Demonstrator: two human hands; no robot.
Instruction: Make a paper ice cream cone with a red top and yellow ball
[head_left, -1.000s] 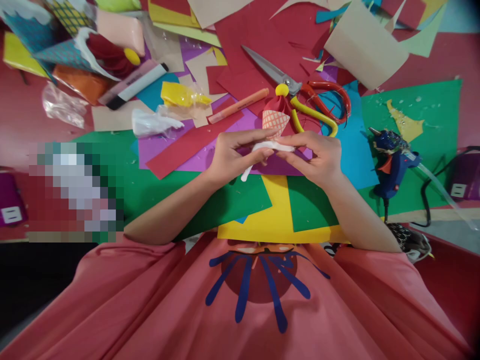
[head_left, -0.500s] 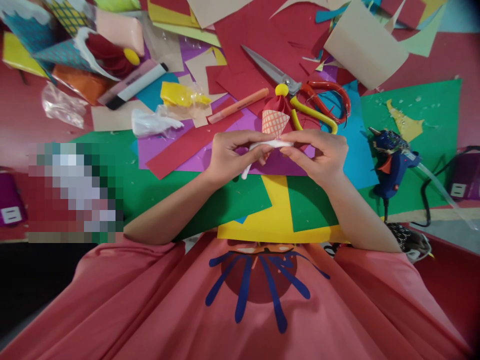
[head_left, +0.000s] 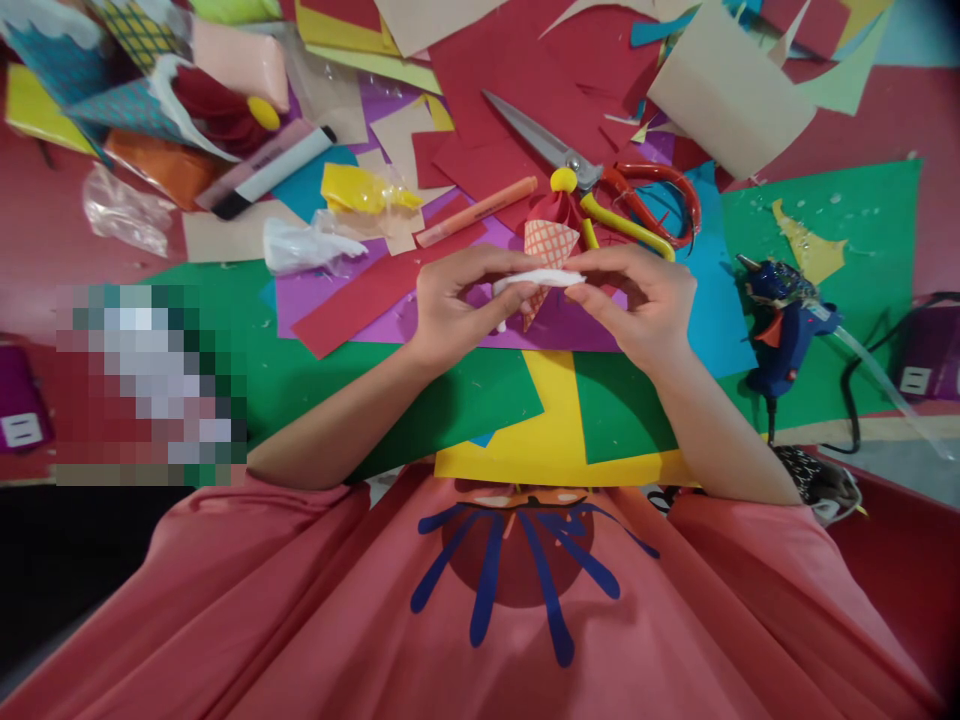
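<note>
The left hand (head_left: 452,308) pinches a white strip (head_left: 553,277) between thumb and fingers; the right hand (head_left: 656,308) seems to pinch its other end — fingertips partly hide that grip; the strip crosses in front of the patterned cone (head_left: 550,240), over a purple sheet (head_left: 401,323); uneven pulling could tear it — hard squeezing could flatten it.

Here's the red table (head_left: 45,230), green sheets (head_left: 885,235) spread across it! Over left, crumpled clear plastic (head_left: 126,212) lies near a yellow packet (head_left: 43,112).
</note>
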